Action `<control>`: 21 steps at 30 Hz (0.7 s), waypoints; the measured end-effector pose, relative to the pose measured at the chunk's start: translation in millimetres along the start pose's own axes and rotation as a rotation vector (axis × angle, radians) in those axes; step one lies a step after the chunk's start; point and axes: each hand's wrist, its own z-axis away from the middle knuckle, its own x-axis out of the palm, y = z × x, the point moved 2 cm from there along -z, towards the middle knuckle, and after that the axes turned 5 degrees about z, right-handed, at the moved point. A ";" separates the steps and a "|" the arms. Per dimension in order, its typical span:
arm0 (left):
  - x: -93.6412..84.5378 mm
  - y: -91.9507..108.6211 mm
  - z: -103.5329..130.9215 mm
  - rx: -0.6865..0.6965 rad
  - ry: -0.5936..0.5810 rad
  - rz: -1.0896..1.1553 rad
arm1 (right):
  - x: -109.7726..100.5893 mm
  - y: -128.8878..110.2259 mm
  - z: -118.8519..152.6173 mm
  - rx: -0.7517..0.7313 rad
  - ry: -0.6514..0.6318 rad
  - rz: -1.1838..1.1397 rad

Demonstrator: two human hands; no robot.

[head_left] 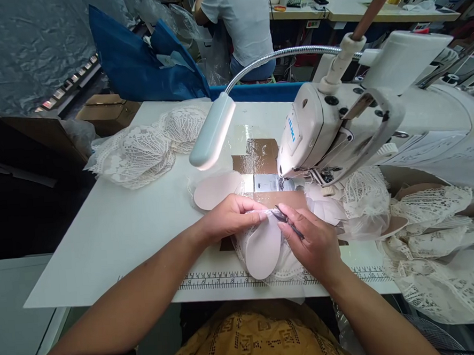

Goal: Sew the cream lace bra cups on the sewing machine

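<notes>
A lace bra piece with pale pink moulded cups (pixel 263 251) lies over the front part of the table, below the sewing machine (pixel 302 130). My left hand (pixel 233 218) is closed on its edge, thumb and forefinger pinching the white fabric between the cups. From the right, my right hand (pixel 315 242) is wrapped round small dark thread snips (pixel 280 216), whose tips are at the same pinched edge. A second pale cup (pixel 217 190) rests on the table beyond my left hand. The fingers of both hands partly cover the fabric.
A grey-white lamp (pixel 214 130) on a bendy metal neck hangs over the table. White lace pieces (pixel 147 148) lie at the back left, and more lace (pixel 438 261) is heaped on the right. A printed ruler (pixel 215 279) runs along the front edge. Beyond the table sits a person (pixel 243 24).
</notes>
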 end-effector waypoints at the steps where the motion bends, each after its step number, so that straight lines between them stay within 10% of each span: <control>1: 0.2 -0.2 -0.1 -0.002 0.001 -0.001 | -0.2 -0.3 0.0 -0.003 0.001 0.001; 21: 6.2 -7.1 -4.7 -0.029 0.012 -0.154 | -1.1 -2.4 -5.2 0.155 -0.128 -0.228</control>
